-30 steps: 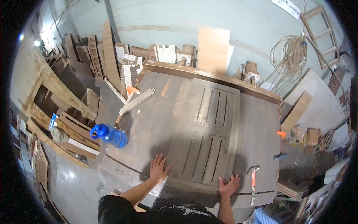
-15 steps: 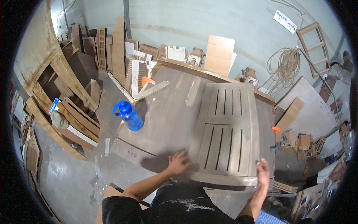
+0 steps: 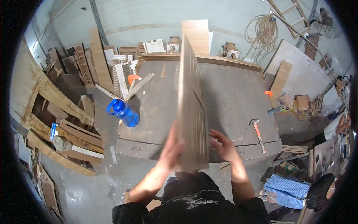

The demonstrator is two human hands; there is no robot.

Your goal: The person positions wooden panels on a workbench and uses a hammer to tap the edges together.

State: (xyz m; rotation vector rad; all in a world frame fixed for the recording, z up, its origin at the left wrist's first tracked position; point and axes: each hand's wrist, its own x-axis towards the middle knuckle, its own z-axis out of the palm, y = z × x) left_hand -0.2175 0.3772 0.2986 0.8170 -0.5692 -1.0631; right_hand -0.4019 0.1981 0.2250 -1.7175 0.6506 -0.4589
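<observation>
A grey-brown door panel (image 3: pixel 192 100) with grooves in its face stands on edge across the worktable, blurred by motion. My left hand (image 3: pixel 172 147) is at its near left side, fingers along the left face and thumb by the edge; it too is smeared. On the other side my right hand (image 3: pixel 223 145) is open, fingers spread, a little apart from the panel. Right of that hand, a hammer (image 3: pixel 258 136) with a red-orange handle lies on the brown worktable (image 3: pixel 238 100).
A blue water bottle (image 3: pixel 125 113) stands at the table's left edge, near white strips (image 3: pixel 141 86) and an orange clamp (image 3: pixel 133 78). Another orange clamp (image 3: pixel 268 93) is at the right edge. A person in a blue checked garment (image 3: pixel 287 191) is at the lower right. Boards (image 3: pixel 100 59) lean behind.
The panel went from lying flat on the right to standing on edge mid-table, uncovering the hammer. My right hand came off its right edge and moved left; my left hand now touches it.
</observation>
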